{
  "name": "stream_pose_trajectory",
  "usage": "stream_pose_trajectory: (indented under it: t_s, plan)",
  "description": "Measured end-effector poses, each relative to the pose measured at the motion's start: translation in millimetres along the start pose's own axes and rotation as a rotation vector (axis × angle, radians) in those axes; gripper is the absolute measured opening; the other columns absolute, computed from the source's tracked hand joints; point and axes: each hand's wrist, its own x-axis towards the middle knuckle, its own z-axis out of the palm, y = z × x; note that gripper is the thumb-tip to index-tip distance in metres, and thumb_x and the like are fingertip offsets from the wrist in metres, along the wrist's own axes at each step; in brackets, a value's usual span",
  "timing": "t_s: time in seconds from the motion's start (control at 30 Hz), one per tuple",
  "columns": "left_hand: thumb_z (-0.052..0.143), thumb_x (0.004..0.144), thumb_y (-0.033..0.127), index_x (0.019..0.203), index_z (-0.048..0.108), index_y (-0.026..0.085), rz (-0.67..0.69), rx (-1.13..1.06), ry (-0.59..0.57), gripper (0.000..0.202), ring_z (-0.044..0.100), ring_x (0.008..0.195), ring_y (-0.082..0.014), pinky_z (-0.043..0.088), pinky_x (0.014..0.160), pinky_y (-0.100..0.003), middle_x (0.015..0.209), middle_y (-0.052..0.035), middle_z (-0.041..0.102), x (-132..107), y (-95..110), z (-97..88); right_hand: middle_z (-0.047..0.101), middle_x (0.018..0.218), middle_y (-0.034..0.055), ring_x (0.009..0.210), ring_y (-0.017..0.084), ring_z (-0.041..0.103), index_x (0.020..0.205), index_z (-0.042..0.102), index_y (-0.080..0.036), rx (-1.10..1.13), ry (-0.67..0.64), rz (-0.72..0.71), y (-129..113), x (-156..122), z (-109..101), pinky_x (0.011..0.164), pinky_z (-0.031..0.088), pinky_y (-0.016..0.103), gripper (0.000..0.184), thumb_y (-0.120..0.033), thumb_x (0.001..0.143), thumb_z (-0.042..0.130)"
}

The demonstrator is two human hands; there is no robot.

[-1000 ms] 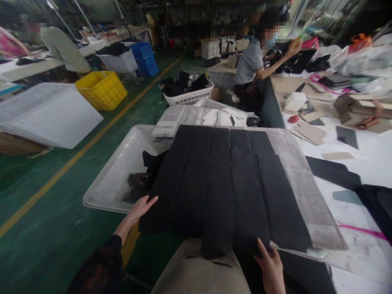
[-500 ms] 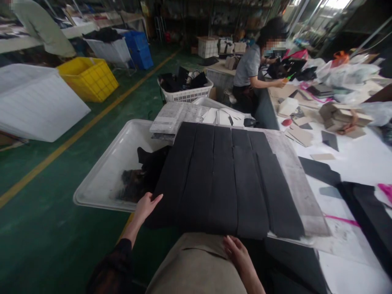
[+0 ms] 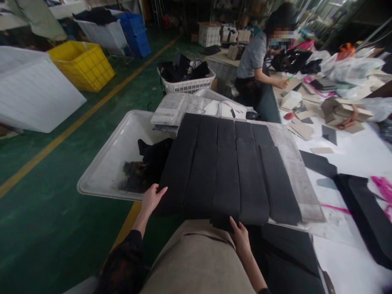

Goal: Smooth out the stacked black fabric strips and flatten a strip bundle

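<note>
Several long black strips of sheet material lie side by side on a pale board, their near ends hanging over its front edge. At the left border of this layer, my left hand grips the outermost strip, thumb on top; the other fingers are partly hidden. My right hand is at the near edge in the middle, with thumb and fingers closed on the end of a black strip. That end sticks out slightly toward my apron.
A white tub with black scraps stands left of the board. Behind it are a stacked board and a white basket of black pieces. A co-worker works at the white table, which holds cardboard pieces, plastic bags and black parts.
My right hand has moved forward from beside the apron to the strips' near edge and closed there. My left hand stays at the left border. The view has shifted slightly.
</note>
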Motion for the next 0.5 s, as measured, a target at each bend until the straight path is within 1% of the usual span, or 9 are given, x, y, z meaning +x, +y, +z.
stream_pose_trajectory:
  t_s: [0.1,0.2,0.27,0.37,0.43,0.5]
  plan:
    - [0.048,0.084,0.063,0.103,0.056,0.016,0.012,0.016,0.006,0.051,0.066,0.081,-0.0248,0.043,0.066,-0.03,0.086,-0.0079,0.068,-1,4,-1.0,0.066,0.094,0.005,0.096,0.024,0.062,0.101,0.059,-0.015,-0.004,0.004,0.045,-1,-4,-2,0.062,0.053,0.024,0.074,-0.066,0.05,0.077]
    - [0.045,0.086,0.063,0.102,0.056,0.017,0.026,0.038,0.006,0.05,0.067,0.081,-0.0255,0.043,0.066,-0.03,0.085,-0.0081,0.068,-3,7,-3.4,0.066,0.099,0.0052,0.099,0.025,0.062,0.102,0.057,-0.016,0.021,-0.015,0.03,3,-2,-5,0.064,0.055,0.026,0.075,-0.066,0.05,0.078]
    - [0.043,0.087,0.063,0.103,0.055,0.017,0.029,0.057,0.004,0.05,0.067,0.082,-0.0266,0.044,0.067,-0.031,0.085,-0.0088,0.069,-6,9,-4.5,0.065,0.096,0.0042,0.093,0.024,0.063,0.102,0.055,-0.017,0.04,-0.008,0.019,7,2,-6,0.063,0.056,0.027,0.076,-0.064,0.048,0.08]
    - [0.042,0.089,0.061,0.109,0.053,0.016,0.019,0.107,0.013,0.05,0.068,0.089,-0.0308,0.044,0.071,-0.034,0.091,-0.0123,0.069,-11,11,-5.5,0.063,0.082,-0.0001,0.073,0.02,0.065,0.103,0.051,-0.018,0.069,-0.008,0.039,17,10,-8,0.062,0.055,0.028,0.08,-0.062,0.045,0.083]
    - [0.042,0.09,0.059,0.113,0.052,0.015,0.018,0.162,0.056,0.051,0.067,0.093,-0.0328,0.046,0.072,-0.036,0.098,-0.0141,0.068,-15,14,-6.7,0.063,0.077,-0.0015,0.068,0.02,0.067,0.106,0.048,-0.018,0.102,-0.017,0.059,25,14,-11,0.064,0.056,0.03,0.083,-0.061,0.045,0.084]
    - [0.04,0.091,0.059,0.117,0.051,0.014,0.036,0.228,0.164,0.052,0.066,0.093,-0.0328,0.047,0.071,-0.036,0.104,-0.0152,0.064,-18,18,-9.1,0.065,0.078,0.0005,0.07,0.022,0.069,0.107,0.047,-0.018,0.115,-0.013,0.071,35,18,-18,0.063,0.055,0.031,0.085,-0.06,0.043,0.085]
